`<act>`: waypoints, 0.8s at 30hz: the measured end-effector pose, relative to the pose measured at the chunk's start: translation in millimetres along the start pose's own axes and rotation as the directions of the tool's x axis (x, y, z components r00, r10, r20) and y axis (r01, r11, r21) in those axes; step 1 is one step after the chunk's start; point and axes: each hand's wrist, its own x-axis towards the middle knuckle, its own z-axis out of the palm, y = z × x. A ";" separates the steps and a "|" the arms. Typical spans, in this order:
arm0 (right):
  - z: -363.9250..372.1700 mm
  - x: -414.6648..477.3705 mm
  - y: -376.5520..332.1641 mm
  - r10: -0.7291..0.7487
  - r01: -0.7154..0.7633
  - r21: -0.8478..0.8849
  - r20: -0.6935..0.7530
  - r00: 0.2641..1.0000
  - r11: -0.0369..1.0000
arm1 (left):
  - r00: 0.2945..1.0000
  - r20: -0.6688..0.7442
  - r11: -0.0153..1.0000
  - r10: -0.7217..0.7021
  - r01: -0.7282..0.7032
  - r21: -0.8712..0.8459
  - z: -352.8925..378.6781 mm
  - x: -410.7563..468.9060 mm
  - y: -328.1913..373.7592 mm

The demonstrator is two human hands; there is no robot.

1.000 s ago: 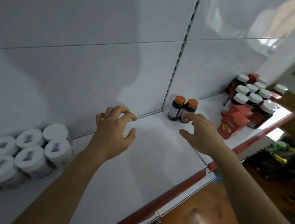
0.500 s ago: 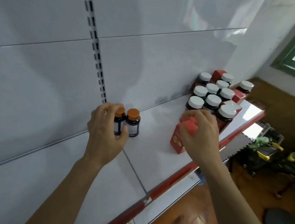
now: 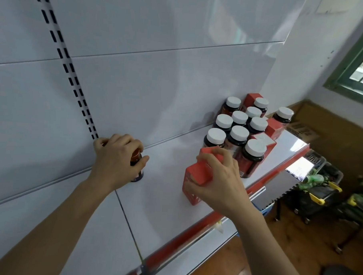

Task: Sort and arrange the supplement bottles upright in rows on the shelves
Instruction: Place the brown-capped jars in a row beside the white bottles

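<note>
Left hand (image 3: pixel 117 159) is curling down over an orange-capped bottle (image 3: pixel 136 158), fingers wrapped round the cap and thumb pressing the bottle's right side. The bottle is standing upright on the white shelf (image 3: pixel 163 203), close to the back panel (image 3: pixel 158 84) and just right of the slotted upright (image 3: pixel 65 63). The hand is covering most of it, so I cannot tell what is inside or whether a second bottle is sitting under the palm.

Right hand (image 3: pixel 218 180) is gripping a red carton (image 3: pixel 195 175) from above, fingers curled over its top edge and thumb on the near face. The carton is resting on the shelf near the front, well apart from the orange-capped bottle.

Just behind the carton, white-capped bottles (image 3: pixel 238 133) are standing upright in rough rows towards the shelf's right end, dark bodies packed close and touching. Their contents are not showing. Red boxes (image 3: pixel 273 126) are wedged in among them, one at the back against the panel. The nearest white-capped bottle is sitting just beside the right hand's knuckles.

A red edge strip (image 3: pixel 182 239) is running along the shelf front. Beyond the shelf's right end a cardboard box (image 3: pixel 301 130) is lying. A cart (image 3: pixel 320 185) holding green and yellow items is standing on the wooden floor (image 3: pixel 297 236). A green-framed window (image 3: pixel 358 68) is showing at upper right.
</note>
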 end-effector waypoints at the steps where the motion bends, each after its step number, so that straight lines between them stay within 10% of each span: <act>1: 2.1 1.1 1.5 0.003 -0.003 -0.017 0.022 1.000 1.000 | 1.000 -0.007 1.000 -0.009 0.009 -0.015 -0.1 1.4 0.7; 17: 26.2 15.4 -58.0 -0.151 0.154 0.049 -0.070 0.986 0.987 | 0.991 0.085 0.985 0.108 -0.095 -0.144 -12.9 -6.1 -31.4; 24: 52.7 27.2 -109.6 -0.286 0.286 0.065 -0.012 0.958 0.956 | 0.978 -0.076 0.964 -0.192 0.174 -0.200 -58.2 -64.8 -72.0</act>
